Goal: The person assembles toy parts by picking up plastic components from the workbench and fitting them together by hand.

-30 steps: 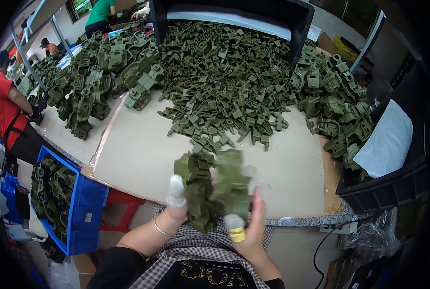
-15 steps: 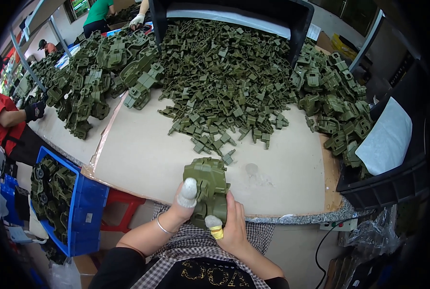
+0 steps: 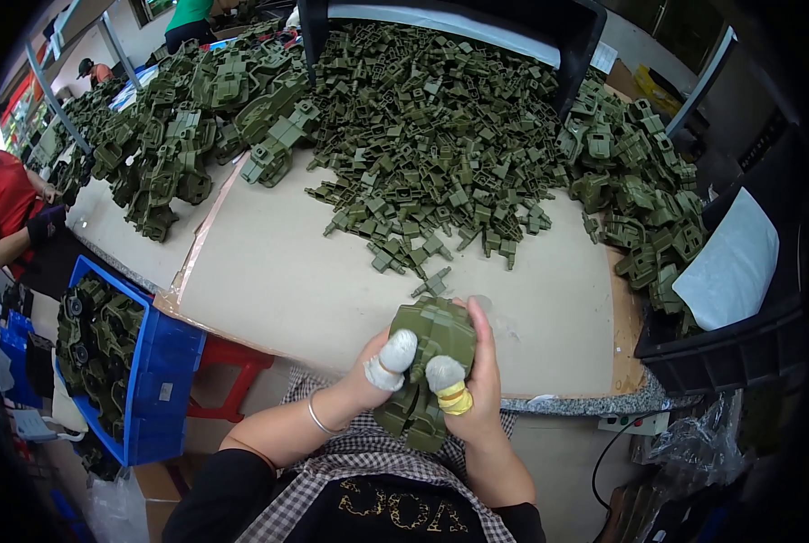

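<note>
Over the table's near edge, an olive-green plastic toy vehicle body (image 3: 439,333) is held between my two hands. My left hand (image 3: 368,385) grips its left side, the thumb in a white covering pressing on top. On the opposite side, my right hand (image 3: 484,398) wraps round it; that thumb has a pale covering with yellow tape and also rests on the top. Most of my fingers are hidden beneath the body. Just beyond it lies a loose small green part (image 3: 432,282), at the front of a large heap of small green plastic parts (image 3: 440,136).
Green vehicle bodies are piled at left (image 3: 173,149) and right (image 3: 640,199). A black bin (image 3: 712,348) with a white sheet stands at right. At lower left are a blue crate (image 3: 162,389) of assembled pieces and a red stool (image 3: 228,376). A co-worker in red (image 3: 6,208) stands far left.
Both hands have moved right with the vehicle body, which is now turned and tilted differently. My right thumb has slid higher onto its top. The co-worker's gloved hand has shifted left and down.
</note>
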`<state>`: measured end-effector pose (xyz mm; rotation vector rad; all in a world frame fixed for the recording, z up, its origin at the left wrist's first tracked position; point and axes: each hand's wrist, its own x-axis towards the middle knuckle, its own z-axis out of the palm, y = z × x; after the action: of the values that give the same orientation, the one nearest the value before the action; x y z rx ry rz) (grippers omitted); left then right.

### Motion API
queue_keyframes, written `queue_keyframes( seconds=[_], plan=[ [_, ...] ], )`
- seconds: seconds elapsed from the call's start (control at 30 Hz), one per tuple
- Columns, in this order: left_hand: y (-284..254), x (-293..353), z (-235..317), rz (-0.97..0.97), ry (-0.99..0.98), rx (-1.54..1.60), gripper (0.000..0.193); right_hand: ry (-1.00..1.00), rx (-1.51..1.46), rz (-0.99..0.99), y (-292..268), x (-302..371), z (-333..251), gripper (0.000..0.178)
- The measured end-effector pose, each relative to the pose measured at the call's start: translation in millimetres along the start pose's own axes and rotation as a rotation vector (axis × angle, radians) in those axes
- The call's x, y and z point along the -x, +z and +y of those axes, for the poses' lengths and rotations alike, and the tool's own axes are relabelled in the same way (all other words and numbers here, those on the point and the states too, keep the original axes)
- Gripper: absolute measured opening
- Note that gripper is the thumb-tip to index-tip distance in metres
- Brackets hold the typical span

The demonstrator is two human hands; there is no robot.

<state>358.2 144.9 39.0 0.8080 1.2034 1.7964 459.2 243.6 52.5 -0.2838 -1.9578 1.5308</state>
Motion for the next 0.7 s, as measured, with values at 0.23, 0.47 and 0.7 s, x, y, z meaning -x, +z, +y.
queue_keyframes(
  seconds=[0.23,0.47,0.7],
  plan=[
    [-6,2,-1,0.062,-0.122,0.181,0.039,0.057,-0.064,-0.072,-3,4,7,0.065],
    [-8,1,-10,0.053,0.069,-0.186,0.038,-0.02,0.204,-0.037,0,1,-1,0.063],
    [-8,8,-12,0.092,0.198,-0.397,0.04,0.028,0.092,-0.026,9,1,-5,0.062]
  ],
)
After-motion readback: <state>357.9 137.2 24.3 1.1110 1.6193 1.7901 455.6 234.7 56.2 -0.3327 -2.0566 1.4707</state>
